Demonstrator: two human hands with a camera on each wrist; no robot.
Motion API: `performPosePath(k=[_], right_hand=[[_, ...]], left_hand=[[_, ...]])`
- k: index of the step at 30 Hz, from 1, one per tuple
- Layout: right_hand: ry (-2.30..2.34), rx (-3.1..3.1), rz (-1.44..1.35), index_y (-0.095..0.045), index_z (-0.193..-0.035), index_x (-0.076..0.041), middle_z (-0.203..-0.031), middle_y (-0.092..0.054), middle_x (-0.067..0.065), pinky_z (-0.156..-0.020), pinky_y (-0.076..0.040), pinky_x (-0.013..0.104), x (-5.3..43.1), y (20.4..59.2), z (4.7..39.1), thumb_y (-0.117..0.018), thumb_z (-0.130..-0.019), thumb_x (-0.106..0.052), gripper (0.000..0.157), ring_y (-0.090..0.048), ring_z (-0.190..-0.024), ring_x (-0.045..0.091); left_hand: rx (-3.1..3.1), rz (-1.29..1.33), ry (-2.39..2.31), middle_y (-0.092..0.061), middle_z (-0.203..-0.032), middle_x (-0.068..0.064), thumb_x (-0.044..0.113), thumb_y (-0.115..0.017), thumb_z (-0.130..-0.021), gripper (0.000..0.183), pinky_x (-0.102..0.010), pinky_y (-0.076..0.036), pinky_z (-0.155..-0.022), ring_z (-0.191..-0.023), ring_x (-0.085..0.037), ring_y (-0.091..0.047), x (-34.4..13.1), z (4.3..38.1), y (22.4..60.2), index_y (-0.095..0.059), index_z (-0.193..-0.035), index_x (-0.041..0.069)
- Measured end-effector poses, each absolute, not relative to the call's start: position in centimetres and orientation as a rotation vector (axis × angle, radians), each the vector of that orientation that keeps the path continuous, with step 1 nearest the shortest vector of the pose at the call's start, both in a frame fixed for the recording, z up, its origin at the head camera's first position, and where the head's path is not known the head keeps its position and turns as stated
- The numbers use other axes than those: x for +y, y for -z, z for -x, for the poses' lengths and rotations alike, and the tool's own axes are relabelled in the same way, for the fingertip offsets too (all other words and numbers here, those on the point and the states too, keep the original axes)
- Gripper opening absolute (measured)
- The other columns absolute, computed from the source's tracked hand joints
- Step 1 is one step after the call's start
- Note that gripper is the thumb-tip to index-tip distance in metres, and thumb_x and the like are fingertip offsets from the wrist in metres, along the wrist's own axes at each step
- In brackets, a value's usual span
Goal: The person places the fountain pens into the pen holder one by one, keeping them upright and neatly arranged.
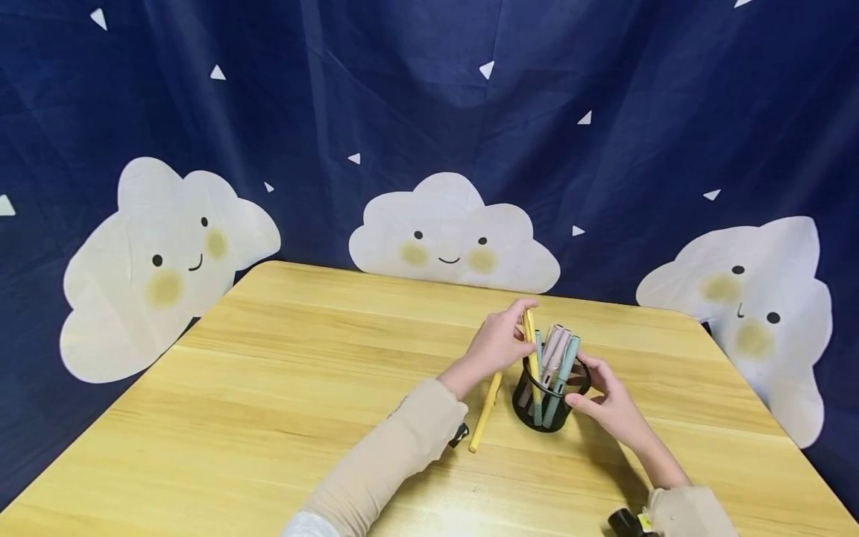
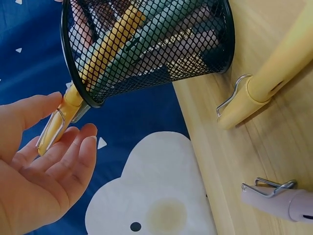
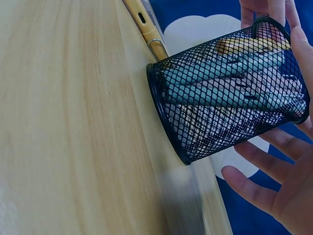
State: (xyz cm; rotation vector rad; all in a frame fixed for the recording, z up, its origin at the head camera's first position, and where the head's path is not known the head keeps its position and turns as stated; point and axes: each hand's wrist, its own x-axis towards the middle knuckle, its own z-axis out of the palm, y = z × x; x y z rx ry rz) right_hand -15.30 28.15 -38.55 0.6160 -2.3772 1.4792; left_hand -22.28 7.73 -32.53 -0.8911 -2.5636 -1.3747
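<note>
Between my two hands stands a black mesh cup (image 3: 195, 142), holding teal and lilac pens (image 1: 567, 361). My left hand (image 1: 495, 344) pinches a yellow pen (image 2: 72, 99) by its clipped end, the rest of it inside the cup. My right hand (image 1: 614, 403) curves round the rim, thumb opposite fingers. Beside my left wrist, a second yellow pen (image 1: 485, 416) and a loose lilac pen (image 2: 269, 203) lie on the table (image 1: 302, 388).

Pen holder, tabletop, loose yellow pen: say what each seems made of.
Pen holder: probably black-coated metal, from its diamond mesh.
Tabletop: wood or wood-look laminate, smooth, with streaky grain.
Loose yellow pen: likely matte plastic, by its even colour; its shiny wire clip looks metal.
</note>
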Motion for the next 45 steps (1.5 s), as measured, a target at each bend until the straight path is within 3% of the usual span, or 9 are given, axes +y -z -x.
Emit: performPosePath(k=[2,5,9,12,30,34,38,45], right_hand=[[-1.472,-2.383,-0.615,-0.033,-0.128,0.01,-0.125,-0.043,0.023,-0.061,-0.05,0.023,28.15,38.51,15.32,-0.062,-0.076,0.011,0.059,-0.048,-0.1,-0.003],[-1.473,-2.37,-0.62,-0.033,-0.126,0.011,-0.125,-0.047,0.01,-0.061,-0.05,0.023,28.17,38.5,15.4,-0.062,-0.076,0.011,0.058,-0.048,-0.1,-0.003],[-1.469,-2.37,-0.616,-0.033,-0.126,0.012,-0.126,-0.047,0.015,-0.061,-0.05,0.023,28.18,38.47,15.42,-0.061,-0.075,0.012,0.058,-0.047,-0.1,-0.004],[-1.461,-2.384,-0.608,-0.033,-0.126,0.012,-0.122,-0.039,0.037,-0.061,-0.05,0.024,28.17,38.48,15.37,-0.061,-0.076,0.012,0.058,-0.047,-0.1,-0.003],[-1.49,-2.372,-0.612,-0.031,-0.126,0.013,-0.117,-0.04,0.038,-0.061,-0.051,0.024,28.08,38.42,15.28,-0.06,-0.076,0.013,0.058,-0.049,-0.098,-0.002],[-1.506,-2.367,-0.624,-0.03,-0.126,0.014,-0.118,-0.04,0.038,-0.061,-0.051,0.024,28.12,38.4,15.31,-0.06,-0.076,0.013,0.059,-0.049,-0.099,-0.003],[-1.502,-2.38,-0.617,-0.03,-0.127,0.014,-0.12,-0.039,0.038,-0.062,-0.051,0.024,28.15,38.42,15.33,-0.06,-0.076,0.013,0.059,-0.047,-0.099,-0.006],[-1.491,-2.388,-0.624,-0.03,-0.128,0.012,-0.121,-0.04,0.037,-0.061,-0.051,0.025,28.21,38.53,15.29,-0.06,-0.076,0.012,0.06,-0.046,-0.1,-0.005]], left_hand=[[-2.569,0.898,1.349,-0.062,-0.094,-0.005,0.005,-0.072,-0.073,0.063,-0.013,-0.044,-0.058,-0.073,-0.006,-0.058,7.69,22.27,32.44,-0.044,-0.129,0.016],[-2.582,0.909,1.306,-0.062,-0.093,-0.005,0.007,-0.072,-0.073,0.063,-0.012,-0.044,-0.06,-0.075,-0.008,-0.058,7.66,22.21,32.28,-0.044,-0.128,0.016],[-2.587,0.928,1.263,-0.063,-0.093,-0.005,0.011,-0.074,-0.073,0.061,-0.013,-0.044,-0.062,-0.077,-0.009,-0.059,7.62,22.09,32.2,-0.046,-0.127,0.017],[-2.583,0.93,1.264,-0.063,-0.096,-0.006,0.012,-0.074,-0.072,0.06,-0.014,-0.044,-0.063,-0.077,-0.009,-0.059,7.65,22.07,32.27,-0.047,-0.126,0.018],[-2.6,1.018,1.078,-0.057,-0.115,-0.001,0.016,-0.073,-0.074,0.043,-0.013,-0.041,-0.069,-0.085,-0.008,-0.053,8.13,21.5,32.63,-0.061,-0.115,0.015],[-2.594,1.051,1.062,-0.056,-0.119,-0.002,0.017,-0.07,-0.077,0.04,-0.018,-0.04,-0.083,-0.1,-0.011,-0.052,8.16,21.53,32.68,-0.061,-0.116,0.015],[-2.594,1.118,1.015,-0.047,-0.13,-0.004,0.018,-0.065,-0.083,0.04,-0.026,-0.031,-0.097,-0.117,-0.017,-0.043,8.19,21.49,32.71,-0.057,-0.121,0.014],[-2.63,1.293,0.87,-0.024,-0.143,-0.006,0.022,-0.053,-0.09,0.046,-0.035,-0.018,-0.104,-0.13,-0.022,-0.019,8.25,21.32,33.03,-0.041,-0.134,0.011]])
